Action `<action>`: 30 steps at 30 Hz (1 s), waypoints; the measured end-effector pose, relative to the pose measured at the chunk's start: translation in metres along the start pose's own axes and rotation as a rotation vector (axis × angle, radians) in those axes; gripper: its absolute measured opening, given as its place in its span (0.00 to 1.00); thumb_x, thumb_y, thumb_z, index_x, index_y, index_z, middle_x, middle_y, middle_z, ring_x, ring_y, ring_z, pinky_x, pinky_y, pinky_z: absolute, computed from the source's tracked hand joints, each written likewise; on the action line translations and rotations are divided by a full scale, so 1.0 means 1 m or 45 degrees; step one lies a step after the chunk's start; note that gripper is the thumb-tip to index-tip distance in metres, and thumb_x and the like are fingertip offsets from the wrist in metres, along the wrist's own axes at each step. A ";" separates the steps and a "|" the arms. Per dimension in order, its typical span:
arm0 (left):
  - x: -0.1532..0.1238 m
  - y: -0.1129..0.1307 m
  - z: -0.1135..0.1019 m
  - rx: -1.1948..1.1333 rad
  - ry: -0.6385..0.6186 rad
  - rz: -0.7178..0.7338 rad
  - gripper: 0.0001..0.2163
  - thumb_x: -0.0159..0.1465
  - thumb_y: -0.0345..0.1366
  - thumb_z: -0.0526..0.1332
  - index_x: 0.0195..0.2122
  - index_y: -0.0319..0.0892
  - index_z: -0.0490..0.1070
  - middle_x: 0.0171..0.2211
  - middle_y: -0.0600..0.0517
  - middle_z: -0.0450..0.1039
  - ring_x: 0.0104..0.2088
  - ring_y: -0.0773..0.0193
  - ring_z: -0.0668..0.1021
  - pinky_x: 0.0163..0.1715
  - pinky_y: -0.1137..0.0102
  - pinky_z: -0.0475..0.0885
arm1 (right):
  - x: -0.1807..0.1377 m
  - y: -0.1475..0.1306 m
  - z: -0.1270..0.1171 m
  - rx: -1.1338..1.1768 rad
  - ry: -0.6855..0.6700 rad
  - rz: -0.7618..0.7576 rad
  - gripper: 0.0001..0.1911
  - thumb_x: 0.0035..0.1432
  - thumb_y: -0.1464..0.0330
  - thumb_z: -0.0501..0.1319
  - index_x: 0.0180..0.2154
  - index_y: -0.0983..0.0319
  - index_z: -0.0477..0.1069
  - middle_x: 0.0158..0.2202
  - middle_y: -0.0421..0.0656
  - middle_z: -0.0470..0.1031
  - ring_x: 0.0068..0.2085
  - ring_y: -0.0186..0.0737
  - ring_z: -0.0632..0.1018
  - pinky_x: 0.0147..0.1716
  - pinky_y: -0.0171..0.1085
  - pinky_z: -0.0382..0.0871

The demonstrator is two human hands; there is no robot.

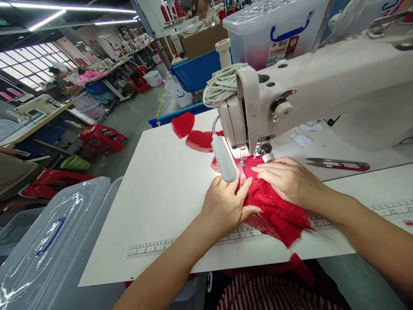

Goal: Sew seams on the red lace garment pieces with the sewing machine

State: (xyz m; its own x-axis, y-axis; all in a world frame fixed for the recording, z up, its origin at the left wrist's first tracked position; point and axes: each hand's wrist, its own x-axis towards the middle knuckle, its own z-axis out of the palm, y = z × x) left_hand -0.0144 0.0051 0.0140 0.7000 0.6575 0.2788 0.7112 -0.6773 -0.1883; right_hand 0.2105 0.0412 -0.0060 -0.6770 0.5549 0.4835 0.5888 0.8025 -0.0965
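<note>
A piece of red lace fabric (274, 206) lies under the needle area of a white sewing machine (309, 90) and trails toward the table's front edge. My left hand (226, 204) rests at the fabric's left side, thumb and forefinger spread apart on it. Some of its fingertips are hidden behind a small grey-white lamp (224, 158). On the right, my right hand (292, 183) lies flat over the lace, fingers stretched toward the presser foot (242, 162). Sheer red fabric shows below the left hand.
Red cut pieces (183, 125) lie behind the lamp on the white table (161, 185). Thread snips (338, 164) lie right of the machine's needle end, near paper scraps (301, 139). A printed ruler (151, 248) runs along the front. Lidded plastic boxes (54, 241) stand at the left.
</note>
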 end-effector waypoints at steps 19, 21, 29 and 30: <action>0.010 -0.013 0.003 -0.234 -0.035 0.160 0.33 0.69 0.56 0.38 0.49 0.32 0.72 0.40 0.41 0.73 0.38 0.56 0.75 0.40 0.58 0.73 | 0.009 0.006 0.001 0.027 -0.075 0.054 0.18 0.62 0.76 0.49 0.49 0.63 0.71 0.53 0.49 0.75 0.51 0.45 0.75 0.48 0.46 0.67; 0.010 -0.013 0.003 -0.255 -0.043 0.152 0.33 0.70 0.55 0.38 0.47 0.32 0.72 0.36 0.43 0.72 0.33 0.59 0.74 0.34 0.62 0.73 | 0.007 0.007 -0.003 0.045 -0.071 -0.022 0.18 0.63 0.76 0.49 0.49 0.61 0.72 0.55 0.48 0.73 0.53 0.45 0.73 0.48 0.46 0.66; 0.005 -0.013 -0.002 -0.335 -0.089 0.100 0.29 0.71 0.52 0.41 0.53 0.32 0.69 0.38 0.41 0.72 0.34 0.58 0.75 0.34 0.61 0.74 | -0.003 0.008 -0.007 0.166 -0.067 -0.122 0.17 0.65 0.76 0.48 0.41 0.61 0.75 0.46 0.44 0.79 0.46 0.39 0.77 0.44 0.43 0.67; 0.004 -0.012 -0.002 -0.326 -0.096 0.089 0.29 0.71 0.52 0.42 0.53 0.32 0.69 0.40 0.40 0.72 0.35 0.58 0.75 0.34 0.61 0.74 | -0.004 0.008 -0.007 0.156 -0.066 -0.114 0.18 0.64 0.77 0.47 0.40 0.60 0.75 0.45 0.44 0.80 0.45 0.39 0.77 0.43 0.43 0.67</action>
State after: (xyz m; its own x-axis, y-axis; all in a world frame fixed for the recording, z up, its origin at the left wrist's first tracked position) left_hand -0.0198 0.0152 0.0197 0.7562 0.6227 0.2012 0.6283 -0.7768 0.0425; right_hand 0.2209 0.0442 -0.0023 -0.7479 0.4880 0.4500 0.4690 0.8682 -0.1621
